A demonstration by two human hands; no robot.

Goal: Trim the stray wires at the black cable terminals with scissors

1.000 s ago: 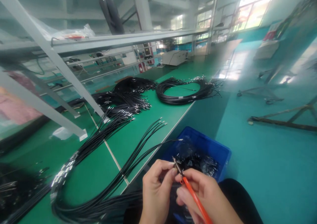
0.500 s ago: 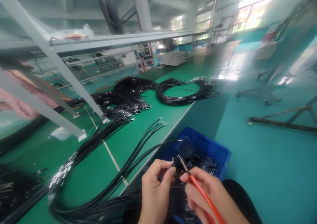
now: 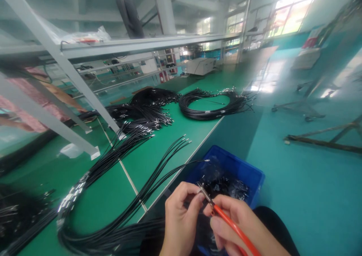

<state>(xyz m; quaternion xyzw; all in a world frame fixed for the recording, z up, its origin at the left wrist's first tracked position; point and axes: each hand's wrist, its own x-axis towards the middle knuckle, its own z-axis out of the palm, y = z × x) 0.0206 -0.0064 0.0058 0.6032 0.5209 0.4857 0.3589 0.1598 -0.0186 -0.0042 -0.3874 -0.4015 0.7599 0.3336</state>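
My left hand (image 3: pixel 183 212) is closed in a pinch, holding the pale-tipped end of a black cable between thumb and fingertips; most of that end is hidden by the fingers. In my right hand (image 3: pixel 234 220) is a pair of orange-handled pliers (image 3: pixel 236 229), the fingers wrapped round its handles. Its slim metal jaws reach the cable end at my left fingertips. To the left, a bundle of black cables (image 3: pixel 121 226) bends round on the green table (image 3: pixel 132 150), bound with whitish tape. One loose cable tip (image 3: pixel 207 160) stretches over the table's edge.
Below my hands stands a blue bin (image 3: pixel 256 173) with dark pieces and plastic bags inside. Farther back lie a coiled cable bundle (image 3: pixel 206 114) and more black cables (image 3: pixel 155 97). A white shelf frame (image 3: pixel 73 82) rises at left, with a person's pink-clad body (image 3: pixel 28 94) behind it.
My right hand has brought the plier jaws left onto the cable end at my left fingertips. The person behind the frame has shifted, with an arm now more visible.
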